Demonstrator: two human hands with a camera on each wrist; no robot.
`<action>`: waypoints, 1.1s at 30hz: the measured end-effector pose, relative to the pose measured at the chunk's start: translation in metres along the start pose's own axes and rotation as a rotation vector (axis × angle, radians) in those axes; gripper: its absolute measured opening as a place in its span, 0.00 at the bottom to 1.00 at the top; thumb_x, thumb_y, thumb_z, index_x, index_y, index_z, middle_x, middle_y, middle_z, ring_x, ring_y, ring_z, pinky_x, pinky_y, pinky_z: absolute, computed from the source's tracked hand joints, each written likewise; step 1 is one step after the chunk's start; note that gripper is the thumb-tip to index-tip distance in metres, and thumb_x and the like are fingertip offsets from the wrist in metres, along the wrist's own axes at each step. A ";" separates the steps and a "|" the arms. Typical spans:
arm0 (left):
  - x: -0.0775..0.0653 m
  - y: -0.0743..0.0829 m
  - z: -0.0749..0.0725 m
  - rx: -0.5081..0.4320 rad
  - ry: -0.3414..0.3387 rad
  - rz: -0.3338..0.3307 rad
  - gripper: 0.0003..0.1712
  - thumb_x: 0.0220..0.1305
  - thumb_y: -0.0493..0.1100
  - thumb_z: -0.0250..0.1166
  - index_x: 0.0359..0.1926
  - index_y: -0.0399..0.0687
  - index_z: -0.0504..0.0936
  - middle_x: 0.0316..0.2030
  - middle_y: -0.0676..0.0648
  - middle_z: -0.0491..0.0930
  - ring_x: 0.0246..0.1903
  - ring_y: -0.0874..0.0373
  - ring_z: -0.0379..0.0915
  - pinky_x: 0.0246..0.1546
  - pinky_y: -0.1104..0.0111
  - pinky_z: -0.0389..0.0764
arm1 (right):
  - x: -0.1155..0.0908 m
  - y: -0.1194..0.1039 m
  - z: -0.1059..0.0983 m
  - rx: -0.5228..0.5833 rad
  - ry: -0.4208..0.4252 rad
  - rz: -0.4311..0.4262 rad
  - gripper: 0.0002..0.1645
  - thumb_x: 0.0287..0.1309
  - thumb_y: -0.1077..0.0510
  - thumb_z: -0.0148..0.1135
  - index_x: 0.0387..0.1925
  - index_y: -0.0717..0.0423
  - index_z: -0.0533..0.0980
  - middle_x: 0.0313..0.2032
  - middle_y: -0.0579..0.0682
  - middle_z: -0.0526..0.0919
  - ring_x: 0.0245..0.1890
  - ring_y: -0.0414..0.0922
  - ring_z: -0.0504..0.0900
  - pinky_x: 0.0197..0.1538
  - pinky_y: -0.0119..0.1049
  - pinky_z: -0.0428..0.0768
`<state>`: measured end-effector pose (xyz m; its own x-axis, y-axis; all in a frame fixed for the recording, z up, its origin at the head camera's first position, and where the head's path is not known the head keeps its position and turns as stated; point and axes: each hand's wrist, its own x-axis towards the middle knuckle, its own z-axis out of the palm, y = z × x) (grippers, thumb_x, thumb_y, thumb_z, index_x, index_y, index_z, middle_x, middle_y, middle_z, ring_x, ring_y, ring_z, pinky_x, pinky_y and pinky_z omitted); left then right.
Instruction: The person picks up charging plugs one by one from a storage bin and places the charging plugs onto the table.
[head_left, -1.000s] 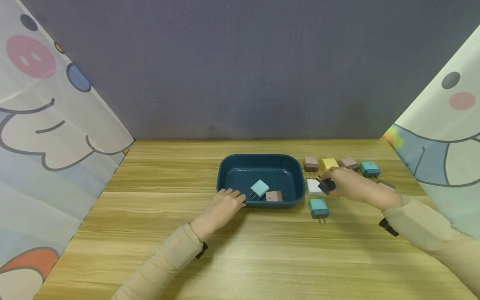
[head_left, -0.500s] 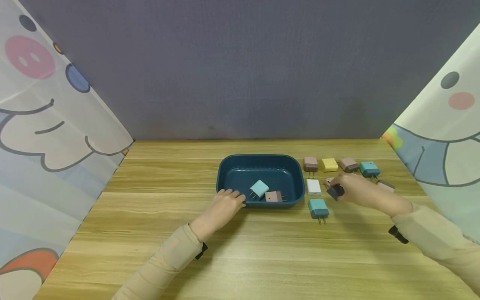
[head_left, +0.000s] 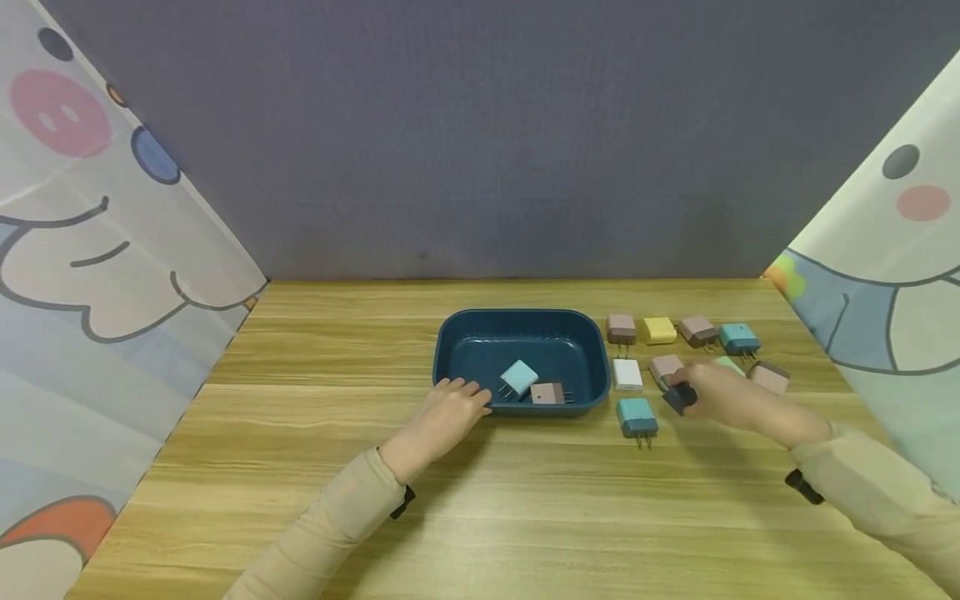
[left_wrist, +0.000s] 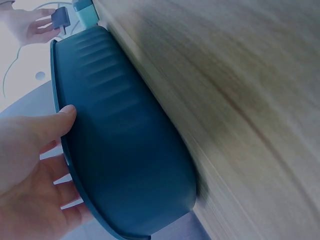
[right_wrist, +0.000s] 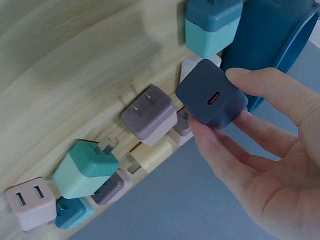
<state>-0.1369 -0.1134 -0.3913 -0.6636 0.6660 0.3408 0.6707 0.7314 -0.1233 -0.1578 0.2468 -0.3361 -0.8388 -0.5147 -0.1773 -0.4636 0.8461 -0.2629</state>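
My left hand (head_left: 438, 417) grips the near rim of a dark teal plastic tray (head_left: 517, 311), with its thumb on the outer wall in the left wrist view. Inside the tray lie a light-blue charger (head_left: 519, 377) and a pinkish two-tone charger (head_left: 547, 393). To the right, my right hand (head_left: 720, 396) pinches a dark navy phone charger (right_wrist: 210, 97) between thumb and fingers. Its port face, with one orange-lined slot, shows in the right wrist view. A mauve charger (head_left: 666, 367) lies on the table just beyond it. The hand partly covers a mint-green charger (head_left: 729, 364).
Several chargers are spread right of the tray: white (head_left: 627, 374), teal two-tone (head_left: 637, 417), yellow (head_left: 659, 330), blue (head_left: 739, 337) and pinkish-brown ones (head_left: 770, 377). A grey panel (head_left: 495, 150) stands behind the wooden table (head_left: 337, 333). Cartoon-print curtains (head_left: 112, 250) hang at both sides.
My right hand has moved right and slightly toward me with the navy charger, uncovering the white, yellow, mauve and mint-green chargers. The left hand and tray have stayed put.
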 end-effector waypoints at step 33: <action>0.000 0.000 0.000 0.004 0.007 0.009 0.06 0.55 0.46 0.62 0.27 0.50 0.78 0.22 0.52 0.75 0.20 0.60 0.65 0.20 0.73 0.59 | -0.007 0.020 0.025 -0.004 -0.042 -0.019 0.20 0.32 0.70 0.69 0.35 0.72 0.75 0.35 0.66 0.78 0.35 0.61 0.77 0.33 0.44 0.76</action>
<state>-0.1373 -0.1131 -0.3912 -0.6550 0.6714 0.3466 0.6754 0.7259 -0.1298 -0.1542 0.2633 -0.3639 -0.8170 -0.5364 -0.2117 -0.4810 0.8364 -0.2629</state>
